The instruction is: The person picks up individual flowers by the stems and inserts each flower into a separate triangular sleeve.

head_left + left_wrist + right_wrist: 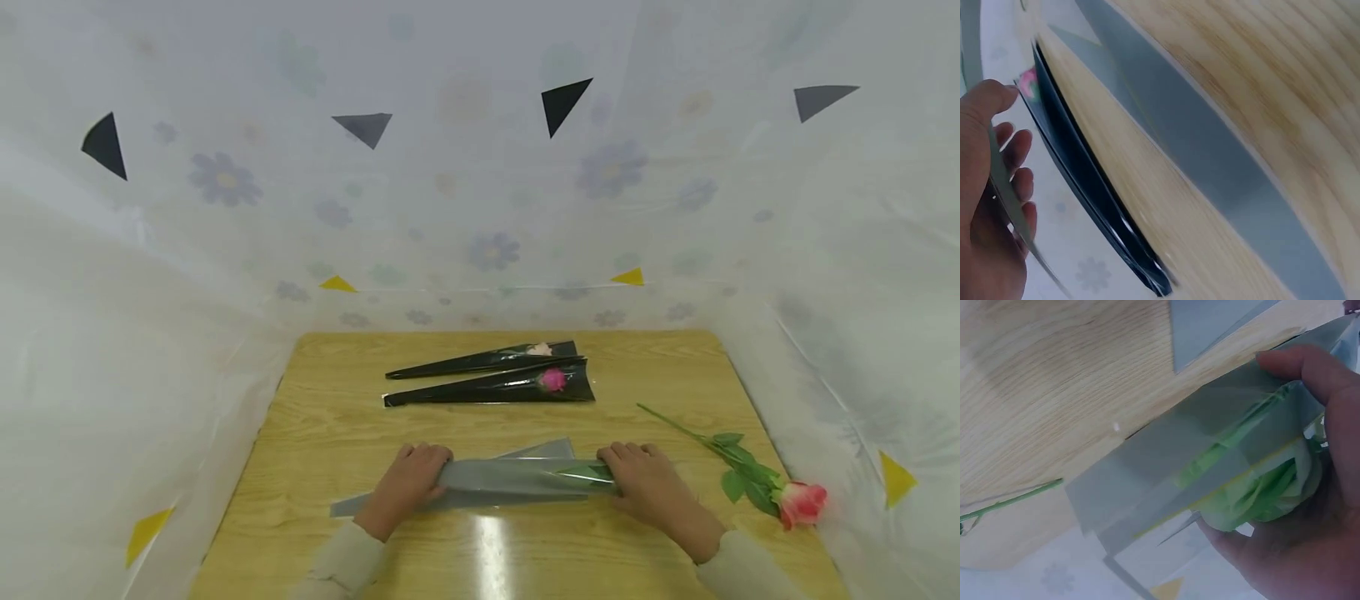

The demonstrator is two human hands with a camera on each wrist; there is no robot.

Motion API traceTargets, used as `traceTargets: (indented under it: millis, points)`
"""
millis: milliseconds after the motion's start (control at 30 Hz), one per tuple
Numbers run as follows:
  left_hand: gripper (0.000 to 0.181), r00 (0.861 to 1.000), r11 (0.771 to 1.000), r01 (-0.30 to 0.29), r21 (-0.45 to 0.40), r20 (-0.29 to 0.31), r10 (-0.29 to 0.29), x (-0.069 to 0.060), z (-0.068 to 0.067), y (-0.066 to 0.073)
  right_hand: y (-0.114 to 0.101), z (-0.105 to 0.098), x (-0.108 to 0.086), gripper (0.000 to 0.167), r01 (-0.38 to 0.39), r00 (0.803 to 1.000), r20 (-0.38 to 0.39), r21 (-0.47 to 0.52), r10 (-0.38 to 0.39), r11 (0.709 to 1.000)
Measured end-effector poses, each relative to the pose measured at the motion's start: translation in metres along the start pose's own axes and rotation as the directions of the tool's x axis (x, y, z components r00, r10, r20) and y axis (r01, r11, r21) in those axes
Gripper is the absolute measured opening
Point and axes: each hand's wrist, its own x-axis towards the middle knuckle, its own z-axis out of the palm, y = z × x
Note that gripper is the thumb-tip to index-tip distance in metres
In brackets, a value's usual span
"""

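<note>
A grey translucent sleeve lies crosswise between the two hands, green leaves showing through its right part. My left hand grips its left end; in the left wrist view that hand has thumb and fingers curled around the sleeve's edge. The right end is held by my right hand. Seen from the right wrist, this hand wraps around the sleeve, with leaves inside near the palm. Beneath it, more flat grey wrapping rests on the table, also visible in the left wrist view as grey sheets.
Two black sleeves, one with a pale flower and one with a magenta flower, lie farther back on the wooden table. At the right is a loose pink rose with its stem pointing back-left. White patterned sheeting surrounds the table.
</note>
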Motion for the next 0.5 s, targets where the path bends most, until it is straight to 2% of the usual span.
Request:
traceTargets:
  millis: [100, 200, 333, 500]
  points:
    - [0.047, 1.000, 1.000, -0.005, -0.012, 0.030, 0.005, 0.011, -0.001, 0.016, -0.009, 0.001, 0.006, 0.060, 0.019, 1.000, 0.002, 0.011, -0.019, 1.000]
    - [0.049, 0.999, 1.000, -0.021, -0.015, 0.043, 0.022, 0.025, -0.002, 0.033, -0.019, 0.001, 0.012, 0.065, 0.026, 0.999, 0.036, 0.019, -0.027, 0.999]
    - [0.054, 0.998, 0.998, -0.058, -0.004, 0.014, 0.058, 0.039, -0.003, 0.055, -0.034, 0.000, 0.023, 0.066, 0.043, 0.996, 0.081, 0.047, -0.047, 0.998]
    - [0.060, 0.996, 0.996, -0.089, 0.031, -0.009, 0.089, 0.053, -0.003, 0.076, -0.057, 0.001, 0.038, 0.064, 0.097, 0.995, 0.034, 0.039, -0.098, 0.995]
